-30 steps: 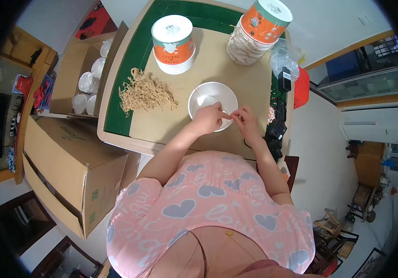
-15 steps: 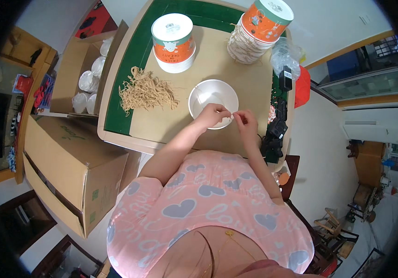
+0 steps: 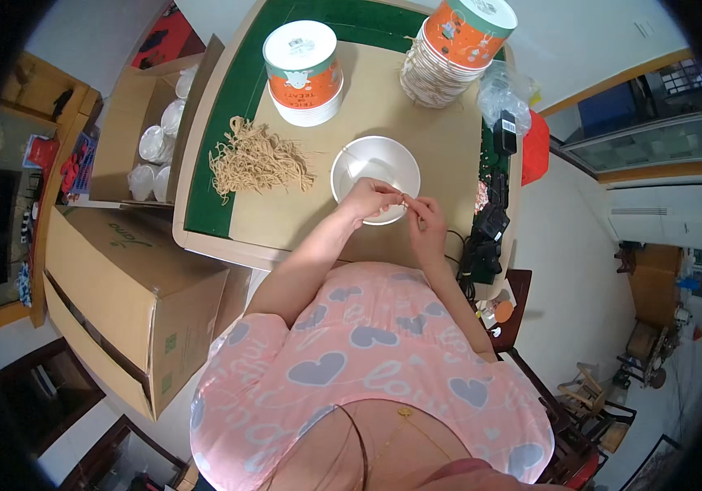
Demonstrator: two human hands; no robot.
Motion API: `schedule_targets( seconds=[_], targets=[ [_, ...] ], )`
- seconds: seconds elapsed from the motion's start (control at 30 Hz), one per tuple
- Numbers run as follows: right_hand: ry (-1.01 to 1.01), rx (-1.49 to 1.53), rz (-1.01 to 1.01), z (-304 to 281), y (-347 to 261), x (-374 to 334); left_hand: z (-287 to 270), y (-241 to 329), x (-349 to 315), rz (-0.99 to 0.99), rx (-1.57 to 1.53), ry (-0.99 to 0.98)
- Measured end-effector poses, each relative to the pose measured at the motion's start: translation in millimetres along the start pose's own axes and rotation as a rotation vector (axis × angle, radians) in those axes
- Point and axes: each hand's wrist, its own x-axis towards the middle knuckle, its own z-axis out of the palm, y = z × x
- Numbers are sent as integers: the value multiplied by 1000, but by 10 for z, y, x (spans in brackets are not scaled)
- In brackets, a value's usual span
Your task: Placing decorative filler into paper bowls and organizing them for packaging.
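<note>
A white paper bucket (image 3: 371, 164) stands open on the tan table mat (image 3: 302, 217), seen from above. My left hand (image 3: 370, 199) rests on its near rim, fingers pinched on a thin string. My right hand (image 3: 426, 221) is just to the right, pinching the same string, and the fingertips of both hands almost touch. A loose heap of tan strings (image 3: 257, 159) lies to the left on the mat.
Two stacks of orange-and-white buckets stand at the far side, one on the left (image 3: 305, 72) and a taller one on the right (image 3: 453, 49). Open cardboard boxes (image 3: 134, 131) (image 3: 114, 303) sit left of the table. Black devices and cables (image 3: 490, 229) lie along the right edge.
Both hands have drawn slightly nearer to me over the bucket's near rim and closer together; the bucket and the heap of strings stayed put.
</note>
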Motion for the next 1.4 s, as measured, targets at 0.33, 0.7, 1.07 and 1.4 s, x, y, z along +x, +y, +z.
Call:
schedule_targets(
  seconds=[0.33, 0.7, 1.07, 1.4],
  targets=[
    [-123, 228, 283, 49, 136, 145, 17, -271, 98, 394, 127, 40],
    [-52, 247, 220, 69, 121, 188, 30, -120, 26, 274, 156, 59],
    [-69, 171, 186, 64, 52, 191, 20, -166, 35, 347, 247, 148],
    [-147, 79, 215, 16, -55, 201, -62, -252, 98, 324, 149, 164]
  ],
)
